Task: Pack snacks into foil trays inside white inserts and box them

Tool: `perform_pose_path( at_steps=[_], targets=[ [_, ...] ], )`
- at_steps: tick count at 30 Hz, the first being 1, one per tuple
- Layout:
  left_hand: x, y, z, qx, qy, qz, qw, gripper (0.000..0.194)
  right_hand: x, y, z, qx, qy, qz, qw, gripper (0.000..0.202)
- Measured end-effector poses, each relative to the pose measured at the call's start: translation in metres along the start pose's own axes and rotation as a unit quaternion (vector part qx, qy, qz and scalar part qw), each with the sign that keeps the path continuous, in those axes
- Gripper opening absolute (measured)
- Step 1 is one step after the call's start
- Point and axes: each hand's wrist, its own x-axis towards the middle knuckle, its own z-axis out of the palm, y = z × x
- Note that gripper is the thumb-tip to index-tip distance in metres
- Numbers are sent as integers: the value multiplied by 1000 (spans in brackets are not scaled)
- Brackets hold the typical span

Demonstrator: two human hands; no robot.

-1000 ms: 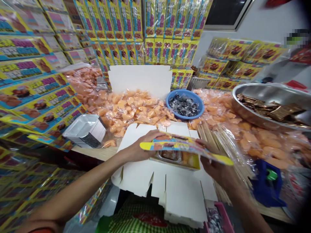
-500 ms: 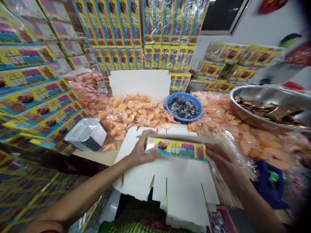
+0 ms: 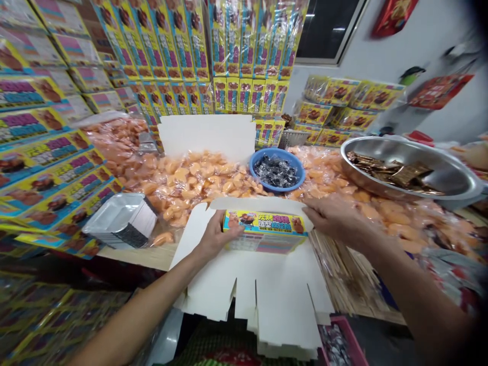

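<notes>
A printed cardboard box in yellow, blue and pink is partly folded above a stack of flat white cartons. Its white flap stands up along the far edge. My left hand grips the box's left end, thumb on the printed side and fingers behind. At the right end, my right hand holds the corner between thumb and fingers, near the white flap. The inside of the box is hidden from me.
Behind lie many wrapped orange pieces and a blue bowl of dark packets. At right are a metal basin and wooden sticks. Foil trays sit left, beside stacked printed boxes.
The box has tipped so that its lower printed panel shows, and it sits slightly lower left in view. My right hand has moved up to its far right corner. The view has shifted right.
</notes>
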Motion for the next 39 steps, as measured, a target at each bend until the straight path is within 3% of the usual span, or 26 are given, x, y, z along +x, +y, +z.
perform_pose_path(
  at_steps=[4, 8, 12, 14, 16, 18, 21, 25, 28, 30, 34, 36, 39],
  targets=[
    [-1, 6, 1, 12, -13, 5, 1000, 58, -7, 11, 6, 49, -3, -61, 997, 35],
    [-2, 5, 2, 11, -8, -11, 1000, 59, -14, 12, 12, 67, 1, -78, 995, 39],
    [1, 3, -4, -3, -13, -34, 999, 60, -37, 7, 35, 58, 90, -111, 988, 31],
    [6, 10, -12, -5, -16, -4, 1000, 62, -48, 7, 49, 55, 133, -125, 982, 37],
    [10, 28, -20, 61, 7, 56, 997, 49, -55, 9, 60, 67, 159, -126, 977, 39],
    [13, 52, -25, 227, 27, 102, 968, 23, -57, 12, 68, 75, 172, -117, 975, 37],
    [13, 83, -18, 440, 4, 88, 894, 23, -53, 15, 77, 71, 193, -104, 973, 38],
    [14, 89, -6, 479, -28, -6, 878, 21, -47, 14, 83, 74, 201, -90, 973, 38],
    [18, 81, -9, 542, -27, -17, 840, 19, -45, 13, 80, 76, 203, -112, 970, 36],
    [17, 76, -11, 523, -33, 16, 852, 28, -46, 12, 75, 84, 194, -132, 969, 34],
    [1, 63, -11, 306, -135, 63, 940, 46, -59, 7, 66, 112, 155, -180, 965, 48],
    [-8, 49, -12, 260, -147, 94, 950, 49, -64, 4, 67, 116, 142, -195, 964, 56],
    [-7, 26, -15, 261, -107, 187, 941, 45, -61, 2, 76, 111, 161, -177, 965, 50]
  ],
)
